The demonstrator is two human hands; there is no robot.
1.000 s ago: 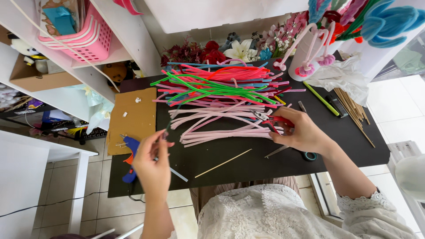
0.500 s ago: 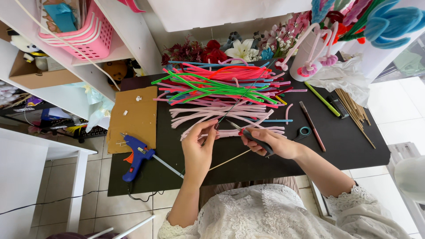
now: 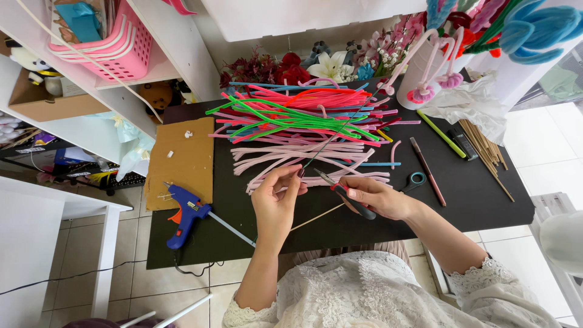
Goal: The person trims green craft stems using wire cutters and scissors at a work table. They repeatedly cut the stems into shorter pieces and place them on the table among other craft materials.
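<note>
- Table point(image 3: 486, 200): black top, bearing nearly all the craft goods listed below.
- Pile of pipe cleaners point(image 3: 303, 121): pink, red, green and blue strands heaped at the middle of the table; pale pink ones spread nearest the hands.
- Cardboard sheet point(image 3: 182, 161): brown, flat on the left part of the table, two small white bits on it.
- Pink basket point(image 3: 115, 45): on a white shelf at upper left, well apart from the hands.
- White vase point(image 3: 425, 76): upright at upper right, holding pipe-cleaner flowers; crumpled white tissue just beside it.
- Glue gun point(image 3: 185, 215): blue with an orange trigger, lying near the lower edge of the cardboard sheet, a clear glue stick jutting from its rear.
- Left hand point(image 3: 276, 203): raised over the table's near edge, thumb and forefinger pinched together on the thin wire.
- Right hand point(image 3: 379, 197): fingers wrapped tight around the handles of the pliers.
- Pliers point(image 3: 343, 194): red and black grips, slim nose pointing left toward the left hand's fingertips, close to the wire.
- Wire point(image 3: 331, 140): dark, thin, running from the left fingertips up and right across the pile.
- Wooden stick point(image 3: 316, 217): lying on the table under the hands.
- Scissors point(image 3: 415, 180): teal handles, right of the right hand, beside a dark pencil.
</note>
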